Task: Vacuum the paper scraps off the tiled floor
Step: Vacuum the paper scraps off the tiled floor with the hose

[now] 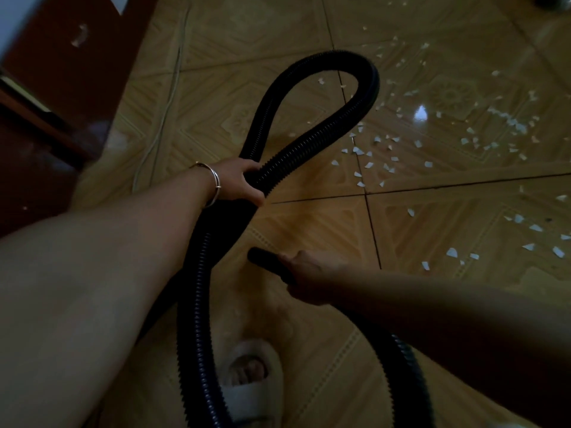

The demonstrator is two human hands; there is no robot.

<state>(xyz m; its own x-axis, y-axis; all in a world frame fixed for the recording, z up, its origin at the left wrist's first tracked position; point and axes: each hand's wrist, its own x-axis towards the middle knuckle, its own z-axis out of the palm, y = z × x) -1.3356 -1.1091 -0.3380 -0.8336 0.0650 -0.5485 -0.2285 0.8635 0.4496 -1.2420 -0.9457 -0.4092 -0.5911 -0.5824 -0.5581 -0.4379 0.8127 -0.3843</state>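
The right hand [304,273] holds the nozzle [261,257], fingers [285,258] clenched round its dark tube; the tube's long axis runs from the hand up and to the left, so its mouth faces away from the scraps [451,252]; these lie on the floor [309,223] to the right of that hand and farther ahead, the nearest cluster near it, the rest well apart. The left hand [238,183] grips the hose [355,112] where its loop crosses itself, farther from the scraps than the right hand. Judging by this, the nozzle must swing round to the right and tip down; the right hand is the nearer one.
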